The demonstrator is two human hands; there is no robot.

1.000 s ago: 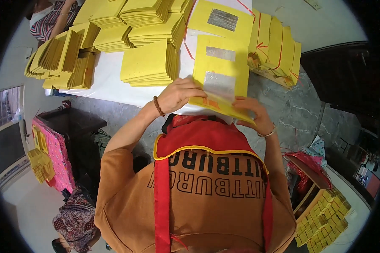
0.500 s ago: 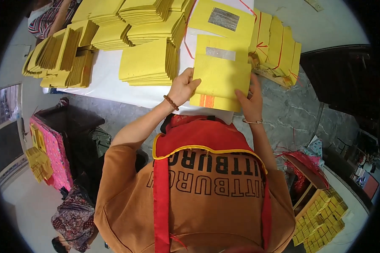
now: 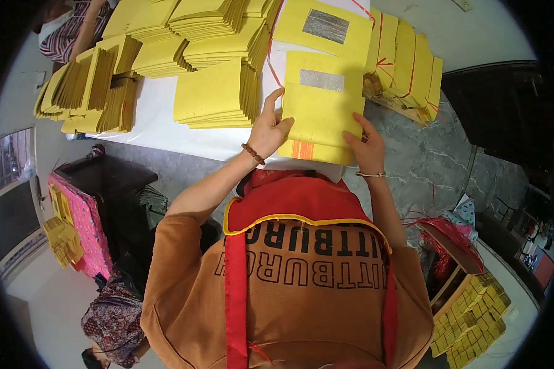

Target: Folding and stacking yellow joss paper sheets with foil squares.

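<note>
**Two hands squaring a yellow stack**

The left hand [image 3: 269, 128] lay against the left edge of the stack [image 3: 321, 114], fingers straight and spread, the forefinger pointing up along the side and the thumb resting on the top sheet. It was not clenched; it pressed flat rather than gripping. A string of brown beads [image 3: 252, 154] circled that wrist. The right hand [image 3: 366, 144] was cupped loosely at the stack's lower right corner, fingers part curled over the top sheet and touching its edge, with a thin metal bangle [image 3: 370, 175] on the wrist.

The stack sat on the white sheet [image 3: 160, 117] that covered the bench [image 3: 425, 160], just in front of the person. Its sheets were thin, matt yellow paper, rectangular, the top one bearing a dull silver foil patch [image 3: 321, 80] near the far end and orange stripes [image 3: 302, 149] at the near edge. Beyond it lay a second stack [image 3: 323, 24] with a larger foil patch, crossed by red string [image 3: 274, 43].

To the left stood a thick pile [image 3: 215, 95] of the same paper, its edges layered, and further piles [image 3: 86, 89] lay fanned and tilted. To the right, bundles [image 3: 406, 61] tied with red string leaned in a row. The bare bench there looked like grey veined stone. Near the floor at right sat a box [image 3: 471, 310] of small yellow packets.
</note>
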